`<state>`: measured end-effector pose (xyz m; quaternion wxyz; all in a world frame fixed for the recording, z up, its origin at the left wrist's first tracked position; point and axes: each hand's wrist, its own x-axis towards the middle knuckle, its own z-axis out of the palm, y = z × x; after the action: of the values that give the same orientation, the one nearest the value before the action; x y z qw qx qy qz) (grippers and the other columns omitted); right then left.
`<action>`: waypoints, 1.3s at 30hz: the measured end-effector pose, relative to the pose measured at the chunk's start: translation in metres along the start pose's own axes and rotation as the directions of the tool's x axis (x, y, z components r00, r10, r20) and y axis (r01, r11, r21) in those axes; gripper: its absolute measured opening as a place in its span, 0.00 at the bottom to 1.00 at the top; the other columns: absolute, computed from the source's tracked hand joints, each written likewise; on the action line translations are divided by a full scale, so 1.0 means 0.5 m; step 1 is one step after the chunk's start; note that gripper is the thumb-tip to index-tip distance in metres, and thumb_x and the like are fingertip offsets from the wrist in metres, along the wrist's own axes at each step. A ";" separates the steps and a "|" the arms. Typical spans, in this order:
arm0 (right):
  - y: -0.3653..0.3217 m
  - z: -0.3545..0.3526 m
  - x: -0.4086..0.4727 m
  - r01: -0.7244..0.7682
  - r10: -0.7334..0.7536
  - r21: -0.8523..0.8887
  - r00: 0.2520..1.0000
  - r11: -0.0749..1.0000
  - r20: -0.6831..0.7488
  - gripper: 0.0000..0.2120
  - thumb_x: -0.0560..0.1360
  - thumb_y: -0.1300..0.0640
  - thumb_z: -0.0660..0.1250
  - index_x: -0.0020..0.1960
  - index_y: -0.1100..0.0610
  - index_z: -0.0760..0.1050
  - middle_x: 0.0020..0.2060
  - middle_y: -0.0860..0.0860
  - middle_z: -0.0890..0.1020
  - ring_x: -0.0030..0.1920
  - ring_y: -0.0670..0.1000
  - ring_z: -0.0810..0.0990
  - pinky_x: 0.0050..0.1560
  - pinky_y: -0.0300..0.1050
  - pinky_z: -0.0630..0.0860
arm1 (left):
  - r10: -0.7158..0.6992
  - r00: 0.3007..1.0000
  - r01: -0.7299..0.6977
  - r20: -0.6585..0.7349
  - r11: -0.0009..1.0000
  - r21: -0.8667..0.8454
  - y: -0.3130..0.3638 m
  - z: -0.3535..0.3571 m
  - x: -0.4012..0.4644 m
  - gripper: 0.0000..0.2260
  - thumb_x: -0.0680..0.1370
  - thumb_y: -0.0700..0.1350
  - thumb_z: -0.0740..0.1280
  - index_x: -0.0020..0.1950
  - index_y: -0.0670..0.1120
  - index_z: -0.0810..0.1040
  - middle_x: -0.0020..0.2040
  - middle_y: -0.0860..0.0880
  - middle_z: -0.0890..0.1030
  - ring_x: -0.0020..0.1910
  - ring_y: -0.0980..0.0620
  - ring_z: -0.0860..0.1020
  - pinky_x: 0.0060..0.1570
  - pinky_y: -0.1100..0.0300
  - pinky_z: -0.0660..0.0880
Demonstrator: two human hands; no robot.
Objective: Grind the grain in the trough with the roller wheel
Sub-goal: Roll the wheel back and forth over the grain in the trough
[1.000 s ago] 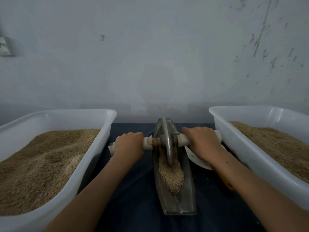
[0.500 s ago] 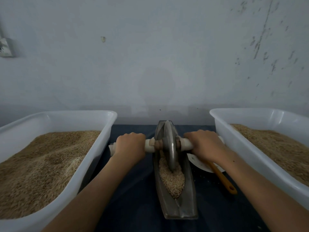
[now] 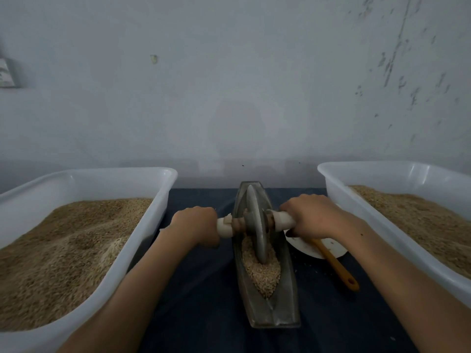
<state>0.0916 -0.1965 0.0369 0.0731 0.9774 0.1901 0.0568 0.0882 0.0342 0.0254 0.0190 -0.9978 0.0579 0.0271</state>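
The roller wheel (image 3: 255,225) stands upright on its edge in the trough (image 3: 267,309), and over the last second it has rolled back toward me: its rim now bites into the near heap of grain (image 3: 261,272), where a second ago it sat closer to the far end. I judge that I am on the return stroke of a back-and-forth pass, and the kernels still look mostly whole, so the grinding is far from finished.

My left hand (image 3: 195,224) is curled round the left end of the pale axle handle (image 3: 225,226), and my right hand (image 3: 309,216) is wrapped round the right end, knuckles up, both gripping firmly.

The trough is a long, dark, boat-shaped channel lying lengthwise on the dark blue surface (image 3: 204,289), holding grain piled toward its near half.

Just right of it lies a white plate (image 3: 328,248) with an orange-handled spoon (image 3: 339,268) resting across it, the handle pointing toward me; more of both shows now than before.

2 white tubs flank me: the left tub (image 3: 142,240) and the right tub (image 3: 339,189) each hold a deep bed of the same tan grain.
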 end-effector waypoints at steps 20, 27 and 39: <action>0.009 0.010 0.001 0.011 -0.011 0.066 1.000 0.998 -0.006 0.08 0.73 0.48 0.69 0.49 0.44 0.72 0.43 0.45 0.78 0.44 0.48 0.77 0.36 0.42 0.66 | -0.002 0.992 0.010 -0.123 0.998 0.065 0.008 0.002 -0.005 0.12 0.73 0.50 0.69 0.54 0.47 0.75 0.38 0.52 0.72 0.41 0.52 0.73 0.42 0.58 0.69; 0.005 0.016 -0.002 -0.008 0.011 0.067 0.999 0.998 -0.050 0.07 0.73 0.48 0.68 0.47 0.43 0.71 0.43 0.45 0.79 0.43 0.48 0.76 0.34 0.41 0.63 | -0.001 0.986 0.011 -0.166 0.998 0.063 0.009 0.004 -0.003 0.11 0.74 0.49 0.68 0.54 0.48 0.74 0.43 0.51 0.76 0.45 0.50 0.76 0.44 0.58 0.70; 0.001 0.021 0.000 -0.032 0.036 0.031 0.991 0.999 -0.130 0.06 0.74 0.51 0.66 0.50 0.47 0.73 0.46 0.48 0.80 0.47 0.51 0.79 0.41 0.45 0.67 | 0.001 0.976 0.010 -0.220 0.999 0.049 0.009 0.012 -0.002 0.09 0.75 0.49 0.67 0.53 0.47 0.75 0.47 0.50 0.79 0.46 0.50 0.78 0.45 0.58 0.72</action>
<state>0.0931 -0.1981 0.0265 0.0454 0.9756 0.1785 0.1190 0.0866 0.0303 0.0194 0.0377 -0.9940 0.0582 -0.0849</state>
